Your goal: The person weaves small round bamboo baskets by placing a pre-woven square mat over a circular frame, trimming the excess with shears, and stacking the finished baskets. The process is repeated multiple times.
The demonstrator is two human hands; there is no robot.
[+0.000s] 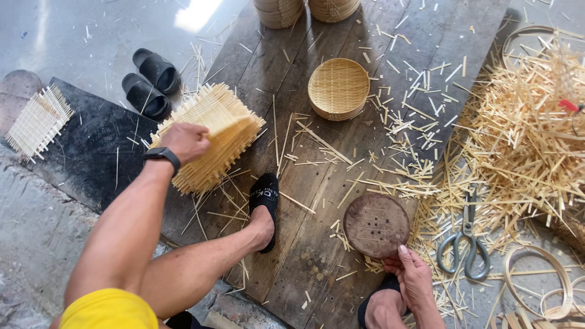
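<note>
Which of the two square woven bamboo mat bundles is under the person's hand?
The thick stack of woven mats on the dark boards, with the left hand on top. The thin single mat lies alone by the left edge.

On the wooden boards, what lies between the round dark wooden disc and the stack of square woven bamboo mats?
In the head view, between the round dark wooden disc and the stack of woven bamboo mats rests the person's foot in a black slipper, among scattered bamboo strips.

Two black slippers [149, 84], one scissors [466, 239], one round basket [338, 88] (perhaps two more stacks [304, 9] behind).
</note>
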